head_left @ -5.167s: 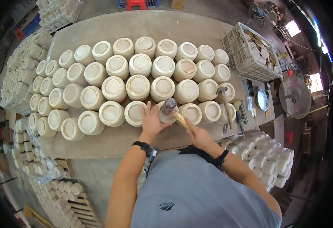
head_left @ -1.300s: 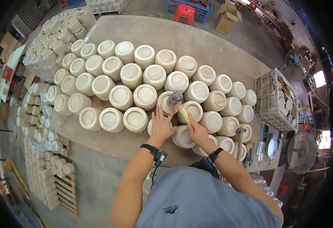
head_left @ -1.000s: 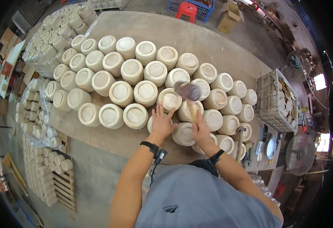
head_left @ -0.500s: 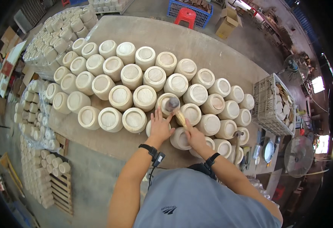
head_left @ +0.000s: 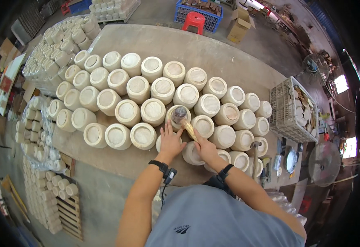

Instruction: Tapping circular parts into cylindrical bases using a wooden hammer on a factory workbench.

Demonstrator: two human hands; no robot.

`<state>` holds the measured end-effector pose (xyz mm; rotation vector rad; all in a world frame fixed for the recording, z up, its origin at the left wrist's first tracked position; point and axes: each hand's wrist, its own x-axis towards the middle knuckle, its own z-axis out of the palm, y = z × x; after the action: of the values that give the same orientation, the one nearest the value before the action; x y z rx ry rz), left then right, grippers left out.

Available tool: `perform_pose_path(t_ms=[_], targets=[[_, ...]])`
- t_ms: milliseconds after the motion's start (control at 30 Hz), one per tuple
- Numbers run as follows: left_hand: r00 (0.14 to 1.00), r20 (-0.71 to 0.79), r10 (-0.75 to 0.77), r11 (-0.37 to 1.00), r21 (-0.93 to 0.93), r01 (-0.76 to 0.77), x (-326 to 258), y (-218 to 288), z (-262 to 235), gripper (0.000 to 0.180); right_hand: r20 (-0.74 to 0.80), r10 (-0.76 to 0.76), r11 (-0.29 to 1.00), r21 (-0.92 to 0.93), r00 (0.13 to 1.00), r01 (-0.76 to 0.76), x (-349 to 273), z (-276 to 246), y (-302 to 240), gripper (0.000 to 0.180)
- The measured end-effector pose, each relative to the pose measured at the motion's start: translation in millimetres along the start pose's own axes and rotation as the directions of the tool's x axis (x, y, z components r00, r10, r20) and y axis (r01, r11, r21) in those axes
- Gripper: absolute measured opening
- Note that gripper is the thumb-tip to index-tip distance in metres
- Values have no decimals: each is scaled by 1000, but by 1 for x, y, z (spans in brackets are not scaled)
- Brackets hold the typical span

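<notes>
My right hand (head_left: 204, 147) grips the wooden handle of a mallet (head_left: 185, 122), whose round grey head rests on the lid of a cream-coloured jar (head_left: 175, 115). My left hand (head_left: 170, 141) lies flat with spread fingers on a jar at the front edge of the table, just below the mallet head. Several rows of round cream jars with wooden lids (head_left: 138, 88) cover the grey table (head_left: 212, 53). Both wrists wear black bands.
A white wire basket (head_left: 289, 109) with wooden discs stands on the table's right end. A second hammer (head_left: 254, 154) lies near it. Stacks of jars (head_left: 44, 61) fill the left side. A blue crate (head_left: 200, 10), red stool (head_left: 194, 20) and fans (head_left: 324, 158) stand around.
The mallet head has swung up and come down again on a jar lid. My left hand has stayed on the front jar. The view has shifted slightly.
</notes>
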<state>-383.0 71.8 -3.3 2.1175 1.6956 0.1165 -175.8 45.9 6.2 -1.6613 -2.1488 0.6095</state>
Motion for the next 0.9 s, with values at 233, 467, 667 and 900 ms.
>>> perform_pose_path(t_ms=[233, 467, 667, 900], targets=[[996, -88, 29, 999, -15, -30, 5, -4, 5, 89, -210, -54, 992, 99, 976, 76, 10, -36, -36, 62], [999, -33, 6, 1000, -8, -6, 6, -9, 8, 83, 79, 64, 997, -45, 995, -61, 2, 6, -15, 66], [999, -45, 30, 999, -29, -31, 8, -9, 6, 79, -60, 14, 988, 154, 998, -4, 10, -15, -19, 66], [993, -96, 67, 998, 1, -67, 8, -14, 10, 84, -424, -43, 978, 169, 905, 125, 7, -14, -31, 63]])
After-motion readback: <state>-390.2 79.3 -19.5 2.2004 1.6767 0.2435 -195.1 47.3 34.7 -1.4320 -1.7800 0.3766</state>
